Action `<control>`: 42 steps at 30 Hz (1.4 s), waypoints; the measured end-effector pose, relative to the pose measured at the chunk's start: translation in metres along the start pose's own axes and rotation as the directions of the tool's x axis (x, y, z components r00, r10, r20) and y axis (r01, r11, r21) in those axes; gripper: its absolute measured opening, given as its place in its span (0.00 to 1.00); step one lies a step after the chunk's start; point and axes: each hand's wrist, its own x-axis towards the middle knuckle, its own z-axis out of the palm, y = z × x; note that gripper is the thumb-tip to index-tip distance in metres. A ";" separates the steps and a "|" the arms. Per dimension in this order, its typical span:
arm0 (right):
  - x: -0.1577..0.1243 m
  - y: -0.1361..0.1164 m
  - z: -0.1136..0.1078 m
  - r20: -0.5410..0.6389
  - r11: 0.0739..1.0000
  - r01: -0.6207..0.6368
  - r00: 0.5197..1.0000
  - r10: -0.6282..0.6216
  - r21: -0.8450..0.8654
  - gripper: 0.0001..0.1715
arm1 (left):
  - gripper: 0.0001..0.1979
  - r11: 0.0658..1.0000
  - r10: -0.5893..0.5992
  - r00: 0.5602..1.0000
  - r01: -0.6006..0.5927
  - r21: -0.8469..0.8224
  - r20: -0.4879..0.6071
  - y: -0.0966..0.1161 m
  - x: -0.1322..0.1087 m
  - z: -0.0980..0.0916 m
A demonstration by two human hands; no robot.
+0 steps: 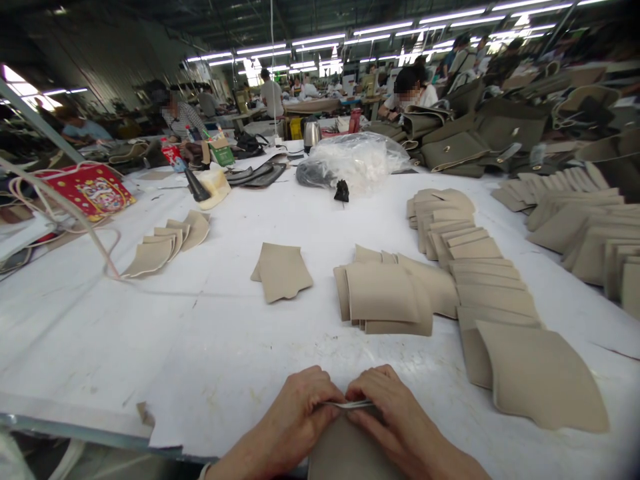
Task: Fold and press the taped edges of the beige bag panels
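Observation:
At the table's near edge, both my hands pinch the far edge of a beige leather piece (350, 450). My left hand (305, 403) grips it between thumb and fingers, and my right hand (387, 407) does the same just beside it. Two pale layer edges show between the fingertips. The lower part of the piece runs out of the bottom of the view. Beyond my hands lies a pile of similar beige pieces (385, 293), with two overlapping pieces (285, 270) to its left.
A long overlapping row of beige pieces (493, 280) runs down the right, with more stacks (590, 227) beyond. A small fan of pieces (173, 243) lies left, near a red bag (90, 190). Clear plastic (355, 160) and dark bags (480, 137) sit at the back. People work behind.

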 end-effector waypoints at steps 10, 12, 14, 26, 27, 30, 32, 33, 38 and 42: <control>0.004 0.003 -0.001 -0.003 0.995 0.057 0.998 -0.057 -0.085 0.06 | 0.07 0.989 0.001 1.000 -0.001 0.145 0.000 -0.003 0.001 0.006; 0.004 0.003 -0.001 -0.002 0.992 0.057 0.998 -0.058 -0.112 0.07 | 0.07 0.985 0.024 1.000 -0.023 0.171 -0.003 -0.006 0.002 0.009; 0.004 0.004 -0.001 -0.010 0.993 0.050 0.999 -0.051 -0.103 0.07 | 0.06 0.986 0.046 0.999 -0.044 0.162 -0.010 -0.006 0.003 0.013; -0.016 0.022 -0.016 -0.026 0.990 0.051 0.998 -0.055 -0.129 0.12 | 0.06 0.995 -0.098 0.995 0.098 0.016 0.003 -0.003 0.007 0.004; -0.017 0.023 -0.016 -0.022 0.988 0.053 0.998 -0.057 -0.146 0.12 | 0.06 0.993 -0.111 0.994 0.111 0.041 0.001 -0.002 0.008 0.004; -0.014 0.024 -0.016 -0.014 0.979 0.052 0.998 -0.056 -0.199 0.13 | 0.08 0.983 -0.068 0.997 0.063 0.171 0.020 0.001 0.013 0.008; -0.012 0.024 -0.015 -0.011 0.973 0.055 0.998 -0.059 -0.223 0.13 | 0.09 0.969 0.001 0.997 -0.020 0.245 0.077 0.005 0.018 0.014; -0.011 0.023 -0.014 -0.014 0.971 0.059 0.998 -0.064 -0.230 0.13 | 0.08 0.961 0.020 0.994 -0.048 0.271 0.103 0.006 0.020 0.018; -0.014 0.025 -0.014 -0.065 0.987 0.039 0.997 -0.050 -0.156 0.16 | 0.10 0.954 0.016 0.992 -0.054 0.294 0.128 0.011 0.028 0.026; -0.022 0.026 -0.020 -0.078 0.995 0.031 0.996 -0.038 -0.091 0.18 | 0.11 0.964 0.035 0.993 -0.063 0.260 0.111 0.015 0.027 0.022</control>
